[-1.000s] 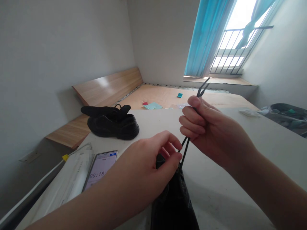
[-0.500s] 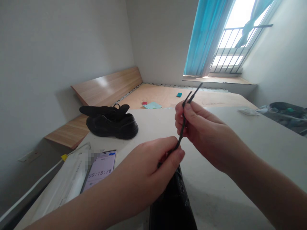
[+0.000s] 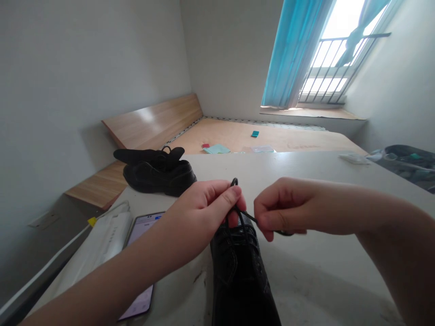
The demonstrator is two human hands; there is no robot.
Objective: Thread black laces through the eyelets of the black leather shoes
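A black lace-up shoe (image 3: 243,280) lies on the white table with its toe toward me. Above its far end, my left hand (image 3: 217,201) pinches a small loop of the black shoelace (image 3: 250,217) between thumb and fingers. To the right of the shoe, my right hand (image 3: 283,210) is closed on the lace, and a short piece of it shows below the fingers. Between the two hands the lace runs down to the right. Other lace strands run from my left fingers to the shoe's eyelets.
Another black shoe (image 3: 158,176) with a dark item on top stands at the table's back left. A phone (image 3: 142,294) and a white packet (image 3: 98,258) lie at the left. Behind the white table (image 3: 322,181) is a wooden surface (image 3: 299,138) with small items.
My left hand has moved slightly left and up and now holds a loop. My right hand has come down, turning sideways with the lace. More of the near shoe's front shows.
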